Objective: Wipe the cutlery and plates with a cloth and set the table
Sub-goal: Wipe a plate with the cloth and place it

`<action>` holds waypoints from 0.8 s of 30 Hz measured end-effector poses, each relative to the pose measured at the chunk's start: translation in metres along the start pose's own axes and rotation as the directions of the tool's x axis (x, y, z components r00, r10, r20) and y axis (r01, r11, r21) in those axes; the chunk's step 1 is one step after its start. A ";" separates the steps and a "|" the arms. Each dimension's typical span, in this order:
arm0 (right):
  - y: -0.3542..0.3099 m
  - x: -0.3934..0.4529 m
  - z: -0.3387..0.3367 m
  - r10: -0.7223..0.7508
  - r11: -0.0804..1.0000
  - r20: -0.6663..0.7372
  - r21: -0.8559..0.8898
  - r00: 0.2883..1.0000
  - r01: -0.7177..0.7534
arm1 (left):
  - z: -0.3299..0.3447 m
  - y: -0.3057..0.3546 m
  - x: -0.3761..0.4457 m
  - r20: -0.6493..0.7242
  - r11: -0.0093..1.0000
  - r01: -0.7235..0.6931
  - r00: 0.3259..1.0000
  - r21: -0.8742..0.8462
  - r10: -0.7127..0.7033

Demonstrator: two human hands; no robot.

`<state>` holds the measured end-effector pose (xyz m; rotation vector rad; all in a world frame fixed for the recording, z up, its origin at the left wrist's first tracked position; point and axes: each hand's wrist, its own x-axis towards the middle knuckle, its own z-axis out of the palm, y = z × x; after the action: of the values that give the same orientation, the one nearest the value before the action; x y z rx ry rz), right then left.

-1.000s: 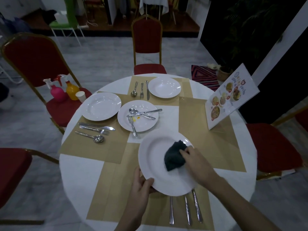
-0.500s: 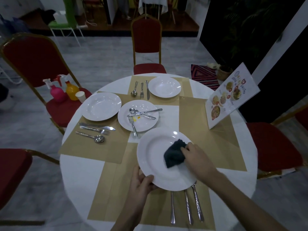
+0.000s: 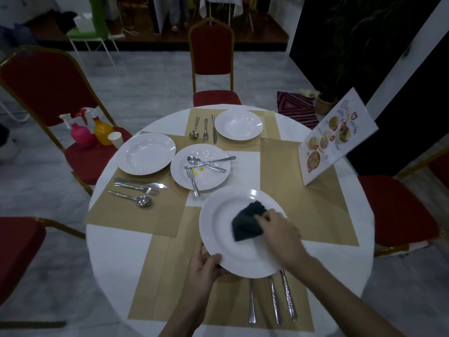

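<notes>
Head view: left hand (image 3: 206, 266) grips the plate (image 3: 233, 254) rim, right hand (image 3: 279, 231) pinches the cloth (image 3: 246, 223). A hard rub could tip the plate.

Your left hand (image 3: 202, 267) grips the plate (image 3: 223, 229) rim from below, thumb on top. Your right hand (image 3: 281, 233) presses the dark cloth (image 3: 246, 221) with curled fingers (image 3: 263, 216).

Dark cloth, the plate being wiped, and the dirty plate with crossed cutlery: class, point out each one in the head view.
dark cloth (image 3: 246, 223), head view, on its middle.
plate being wiped (image 3: 218, 229), head view, on its bare left rim.
dirty plate (image 3: 209, 181), head view, on its bare lower middle.
</notes>
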<state>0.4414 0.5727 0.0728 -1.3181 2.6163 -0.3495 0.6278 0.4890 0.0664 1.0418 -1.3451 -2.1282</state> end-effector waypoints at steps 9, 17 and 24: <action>0.021 -0.011 -0.009 -0.364 0.916 0.080 -0.147 0.928 0.373 | -0.020 0.006 -0.005 -0.025 0.999 0.030 0.999 -0.022 -0.030; -0.033 -0.006 0.012 -0.309 0.948 -0.013 0.073 0.951 0.310 | 0.016 -0.003 -0.005 0.082 0.999 0.043 0.996 0.022 -0.044; 0.049 -0.022 0.008 -0.115 0.986 0.017 -0.120 0.993 0.117 | -0.015 -0.010 -0.007 0.033 0.996 0.086 0.996 -0.009 -0.085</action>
<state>0.4195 0.6178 0.0528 -1.5107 2.5951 -0.2034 0.6437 0.4892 0.0566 1.0831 -1.3247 -2.2208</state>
